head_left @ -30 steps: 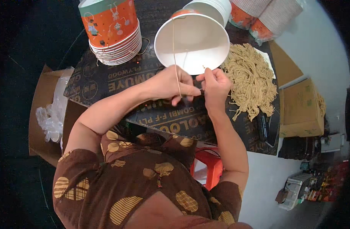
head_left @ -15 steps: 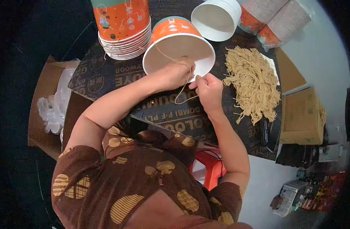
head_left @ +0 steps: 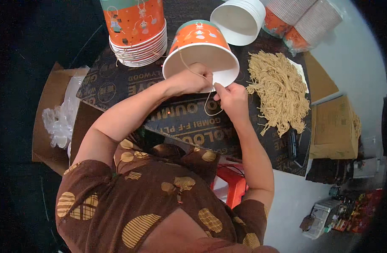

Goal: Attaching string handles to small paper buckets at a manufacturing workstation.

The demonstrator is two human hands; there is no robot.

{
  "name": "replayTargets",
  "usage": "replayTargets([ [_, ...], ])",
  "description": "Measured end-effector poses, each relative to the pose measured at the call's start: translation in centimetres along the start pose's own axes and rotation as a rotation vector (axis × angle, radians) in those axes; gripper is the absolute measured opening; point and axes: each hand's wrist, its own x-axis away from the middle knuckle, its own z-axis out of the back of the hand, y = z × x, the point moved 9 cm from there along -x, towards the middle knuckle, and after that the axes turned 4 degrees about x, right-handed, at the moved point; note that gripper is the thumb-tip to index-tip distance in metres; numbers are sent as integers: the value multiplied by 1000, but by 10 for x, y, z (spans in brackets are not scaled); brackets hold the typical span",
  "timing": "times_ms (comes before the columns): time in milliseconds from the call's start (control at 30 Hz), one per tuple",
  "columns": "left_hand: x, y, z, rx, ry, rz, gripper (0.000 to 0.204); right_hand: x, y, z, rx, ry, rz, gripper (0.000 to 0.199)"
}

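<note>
An orange and teal paper bucket (head_left: 200,47) with a white inside lies tilted on the dark board (head_left: 117,86), its mouth facing me. My left hand (head_left: 189,80) grips its lower rim. My right hand (head_left: 231,99) pinches a thin tan string (head_left: 208,105) just below the rim; the string loops down over the board and also runs up across the bucket's inside. A heap of the same tan strings (head_left: 280,90) lies right of my right hand.
A stack of orange buckets (head_left: 136,29) stands at the back left, a white-mouthed stack (head_left: 240,19) lies at the back, and more stacks (head_left: 303,21) lie at the back right. Cardboard boxes (head_left: 334,126) sit to the right; a box with plastic bags (head_left: 60,118) sits left. A red stool (head_left: 229,185) is below.
The bucket has come down and tipped so its orange side shows more. My hands have shifted lower on its rim, still working the string. The view has moved a little upward.
</note>
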Motion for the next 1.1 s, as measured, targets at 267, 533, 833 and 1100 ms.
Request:
replayTargets([
  [267, 4, 13, -11, 653, -50, 26, 9, -4, 14, -2, -74, -75, -71, 27],
  [533, -4, -3, -14, 606, 62, 43, 14, 6, 14, 3, 100, -147, -44, 20],
  [833, -4, -3, -23, 356, 20, -2, 10, 31, -51, 24, 469, 209, 391, 14],
  [1100, -6, 5, -25, 63, 96, -319, 11, 33, -58, 18, 425, 248, 451, 7],
])
